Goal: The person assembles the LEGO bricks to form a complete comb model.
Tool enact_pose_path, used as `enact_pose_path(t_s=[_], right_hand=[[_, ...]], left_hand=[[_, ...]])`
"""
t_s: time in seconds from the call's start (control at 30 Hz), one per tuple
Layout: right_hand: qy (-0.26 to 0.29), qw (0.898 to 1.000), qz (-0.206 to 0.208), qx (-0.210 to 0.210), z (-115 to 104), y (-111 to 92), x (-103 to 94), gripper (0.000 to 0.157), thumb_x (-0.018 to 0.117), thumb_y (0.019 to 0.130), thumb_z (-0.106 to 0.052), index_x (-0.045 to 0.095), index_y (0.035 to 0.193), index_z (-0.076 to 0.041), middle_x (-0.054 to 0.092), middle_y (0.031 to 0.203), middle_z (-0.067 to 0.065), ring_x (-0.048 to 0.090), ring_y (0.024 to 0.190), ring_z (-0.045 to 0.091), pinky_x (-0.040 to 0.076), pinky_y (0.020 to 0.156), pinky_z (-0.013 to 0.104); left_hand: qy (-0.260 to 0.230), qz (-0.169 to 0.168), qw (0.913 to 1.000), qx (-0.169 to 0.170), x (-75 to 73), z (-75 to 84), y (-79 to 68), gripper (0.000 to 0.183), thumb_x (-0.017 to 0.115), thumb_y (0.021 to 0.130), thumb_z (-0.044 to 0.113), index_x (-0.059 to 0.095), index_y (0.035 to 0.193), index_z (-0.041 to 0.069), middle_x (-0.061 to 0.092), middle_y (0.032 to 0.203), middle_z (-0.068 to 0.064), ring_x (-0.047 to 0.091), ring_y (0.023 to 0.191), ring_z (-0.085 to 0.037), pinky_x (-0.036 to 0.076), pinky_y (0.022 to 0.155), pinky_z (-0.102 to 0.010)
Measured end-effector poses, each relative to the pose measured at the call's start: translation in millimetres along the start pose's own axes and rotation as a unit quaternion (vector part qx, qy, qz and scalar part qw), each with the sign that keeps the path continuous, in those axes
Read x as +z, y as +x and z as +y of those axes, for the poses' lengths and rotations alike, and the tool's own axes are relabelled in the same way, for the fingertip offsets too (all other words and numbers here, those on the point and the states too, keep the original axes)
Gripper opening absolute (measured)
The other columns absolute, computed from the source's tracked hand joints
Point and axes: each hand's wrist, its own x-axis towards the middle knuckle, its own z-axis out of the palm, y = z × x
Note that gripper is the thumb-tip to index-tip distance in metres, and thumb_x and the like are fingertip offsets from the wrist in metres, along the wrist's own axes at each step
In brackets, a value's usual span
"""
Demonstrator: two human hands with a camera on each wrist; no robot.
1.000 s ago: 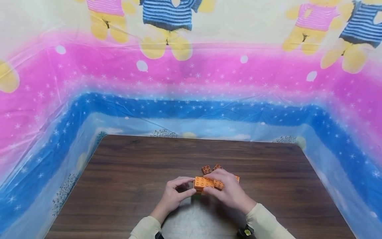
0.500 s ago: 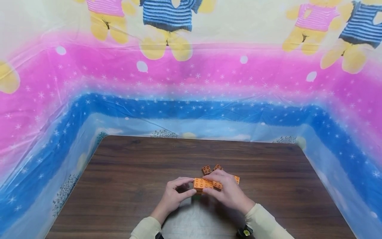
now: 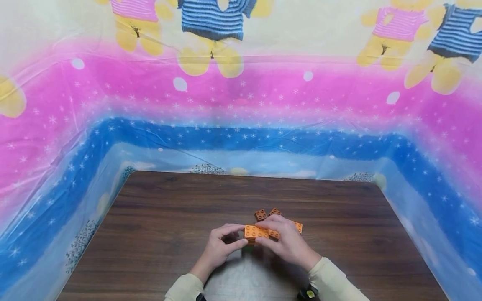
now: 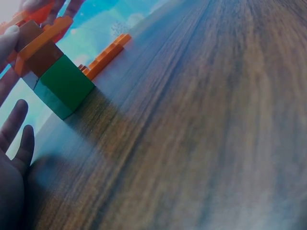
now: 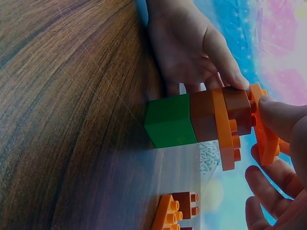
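Both hands: left hand [image 3: 220,246] steadies the upright block stack [image 5: 201,117]; right hand [image 3: 288,242] pinches an orange plate [image 3: 257,231] (long axis left-right) on top.

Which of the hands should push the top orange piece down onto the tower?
Probably the right hand: its fingers already hold the thin orange plate over the brick stack. The left hand only steadies the stack's side.

A dark wood-grain surface [image 3: 169,217] stood against a plastic sheet [image 3: 241,108] draped round three sides; it ran in blue, pink and cream bands; printed bears [image 3: 211,33], perhaps teddies, crossed the top; light was soft.
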Motion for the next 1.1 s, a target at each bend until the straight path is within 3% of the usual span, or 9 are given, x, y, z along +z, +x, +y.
enact_pose_path(t_s=[0.47, 0.8, 1.1], right_hand=[[-0.014, 1.0, -0.004, -0.018, -0.2, 1.0, -0.5, 0.033, 0.082, 0.094, -0.035, 0.077, 0.124, -0.022, 0.068, 0.109, -0.015, 0.059, 0.093, 0.003, 0.053, 0.075, 0.031], [-0.026, 0.999, -0.015, -0.024, -0.6, 3.3, -2.7, 0.033, 0.082, 0.093, -0.033, 0.078, 0.123, -0.019, 0.068, 0.109, -0.014, 0.058, 0.096, 0.004, 0.053, 0.078, 0.029], [-0.039, 0.999, -0.021, -0.031, -0.9, 4.1, -3.5, 0.033, 0.082, 0.094, -0.033, 0.078, 0.122, -0.018, 0.068, 0.108, -0.013, 0.059, 0.095, 0.003, 0.053, 0.079, 0.029]], left_hand=[[-0.007, -0.003, 0.9995, 0.031, 0.3, -0.7, -0.2, 0.028, 0.083, 0.091, 0.008, 0.079, 0.118, 0.009, 0.077, 0.11, -0.007, 0.066, 0.091, -0.038, 0.058, 0.078, -0.042], [-0.002, -0.002, 0.9999, 0.011, 0.7, -0.3, 0.0, 0.029, 0.084, 0.091, 0.011, 0.079, 0.119, 0.012, 0.076, 0.112, -0.006, 0.066, 0.093, -0.037, 0.058, 0.08, -0.039], [0.0, 0.001, 0.9998, 0.019, 0.7, -2.5, -0.1, 0.029, 0.084, 0.09, 0.01, 0.079, 0.118, 0.012, 0.077, 0.11, -0.005, 0.067, 0.092, -0.037, 0.058, 0.079, -0.041]])
